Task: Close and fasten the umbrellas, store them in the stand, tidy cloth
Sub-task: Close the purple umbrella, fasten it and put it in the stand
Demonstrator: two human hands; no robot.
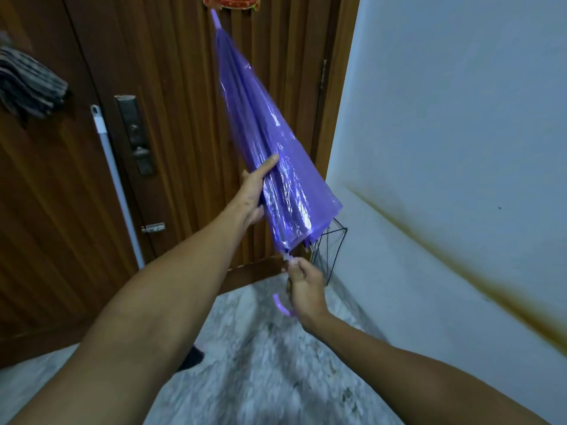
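A folded purple umbrella (pixel 270 148) is held up in the air, tip pointing up toward a wooden door (pixel 171 118), its loose plastic canopy gathered but unfastened. The left hand (pixel 253 191) cups the canopy from the left, fingers wrapped around it, thumb laid across the front. The right hand (pixel 305 289) is closed around the shaft just below the canopy, with the curved handle (pixel 283 306) poking out beneath. A black wire stand (pixel 329 250) sits on the floor just behind, in the corner by a white wall (pixel 460 118). A striped cloth (pixel 27 84) hangs at upper left. A white pole (pixel 115 179) leans against the door.
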